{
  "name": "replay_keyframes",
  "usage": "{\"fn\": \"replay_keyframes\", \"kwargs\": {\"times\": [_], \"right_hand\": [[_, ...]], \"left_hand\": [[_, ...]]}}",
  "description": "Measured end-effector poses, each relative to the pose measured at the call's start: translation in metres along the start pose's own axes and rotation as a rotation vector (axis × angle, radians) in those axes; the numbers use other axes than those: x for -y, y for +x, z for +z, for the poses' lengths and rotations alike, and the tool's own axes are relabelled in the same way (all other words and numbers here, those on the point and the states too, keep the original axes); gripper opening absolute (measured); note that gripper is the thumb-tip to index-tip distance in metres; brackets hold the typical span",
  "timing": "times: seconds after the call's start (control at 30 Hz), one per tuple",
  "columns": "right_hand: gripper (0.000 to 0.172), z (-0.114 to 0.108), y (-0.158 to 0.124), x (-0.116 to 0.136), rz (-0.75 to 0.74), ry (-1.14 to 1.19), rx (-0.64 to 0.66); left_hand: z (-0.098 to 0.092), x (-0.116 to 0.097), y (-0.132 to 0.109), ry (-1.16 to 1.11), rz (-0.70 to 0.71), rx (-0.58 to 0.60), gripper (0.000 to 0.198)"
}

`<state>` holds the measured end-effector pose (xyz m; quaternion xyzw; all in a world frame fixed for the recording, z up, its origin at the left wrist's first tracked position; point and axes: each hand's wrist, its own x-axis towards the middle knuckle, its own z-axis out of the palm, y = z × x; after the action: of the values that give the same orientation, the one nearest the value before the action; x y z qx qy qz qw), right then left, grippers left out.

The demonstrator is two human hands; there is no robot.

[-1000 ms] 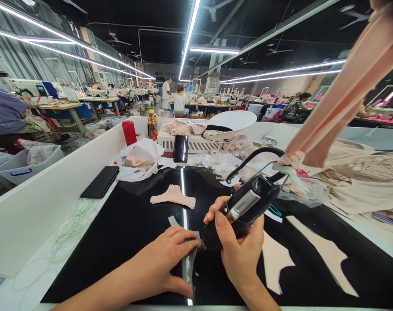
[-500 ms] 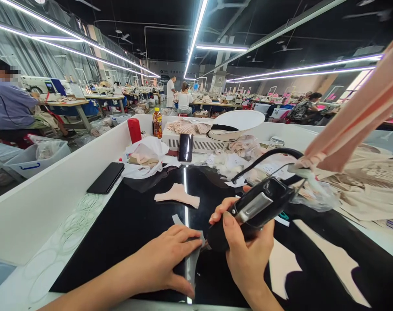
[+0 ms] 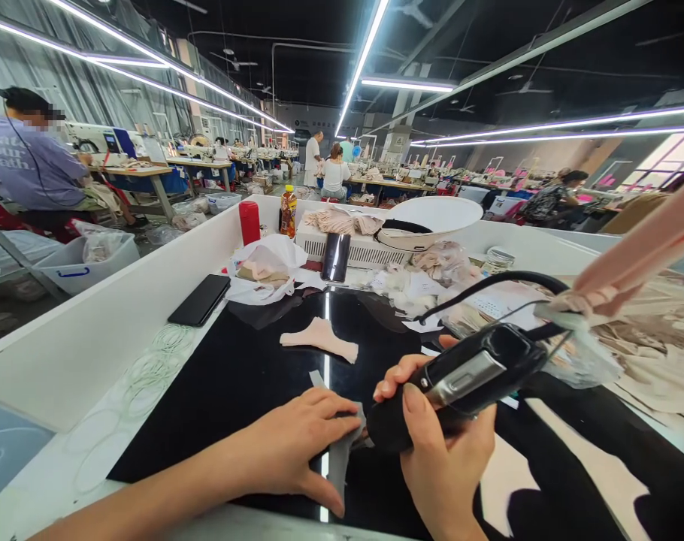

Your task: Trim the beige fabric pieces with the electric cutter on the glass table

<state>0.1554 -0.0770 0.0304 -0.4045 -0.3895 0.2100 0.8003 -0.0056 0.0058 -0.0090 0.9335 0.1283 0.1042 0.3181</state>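
My right hand (image 3: 440, 443) is wrapped round a black corded hand tool (image 3: 460, 383) with a silver plate on its side; I cannot tell its exact kind. Its rounded front end points left, low over the glossy black board (image 3: 218, 421). My left hand (image 3: 302, 443) lies with fingers spread, pressing a narrow translucent grey strip (image 3: 339, 466) onto the board. The tool's front end is close to those fingertips; whether it touches the strip is hidden. Beyond the left hand lies a pale pink fabric piece (image 3: 319, 340). More pink pieces (image 3: 505, 481) lie right of my right hand.
A pink cloth tie (image 3: 635, 263) runs from the tool's cord up to the right. On the left are a black phone (image 3: 199, 299) and thin pale loops (image 3: 150, 376). Behind are a plastic bag (image 3: 268, 263), another phone (image 3: 336, 257) and a bottle (image 3: 288, 212). Fabric (image 3: 652, 353) is heaped right.
The view has turned a little left, so things sit farther right in the picture. Both hands keep nearly the same places over the board, with the tool still beside the strip.
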Motion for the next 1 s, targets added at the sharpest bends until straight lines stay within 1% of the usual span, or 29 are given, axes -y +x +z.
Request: {"fn": "replay_keyframes", "kwargs": {"times": [0.17,0.27,0.4,0.53,0.7,1.0], "right_hand": [[0.049,0.004,-0.001,0.004,0.003,-0.006,-0.006],[0.048,0.000,-0.003,0.007,-0.005,0.015,0.022],[0.049,-0.007,-0.009,0.008,-0.004,0.019,0.064],[0.046,-0.006,-0.013,0.007,-0.013,0.026,0.088],[0.046,-0.003,-0.014,0.007,0.006,-0.001,0.065],[0.048,-0.007,-0.023,0.017,0.014,0.030,0.086]], "left_hand": [[-0.001,-0.002,0.001,-0.007,-0.005,0.013,0.083],[-0.003,-0.003,0.001,-0.001,0.001,0.014,0.083],[-0.004,-0.004,0.002,0.016,-0.006,0.036,0.090],[-0.005,-0.006,0.002,0.010,-0.008,0.044,0.092],[-0.006,-0.007,0.002,0.028,-0.006,0.058,0.093],[-0.007,-0.007,0.002,0.040,-0.005,0.071,0.081]]}}
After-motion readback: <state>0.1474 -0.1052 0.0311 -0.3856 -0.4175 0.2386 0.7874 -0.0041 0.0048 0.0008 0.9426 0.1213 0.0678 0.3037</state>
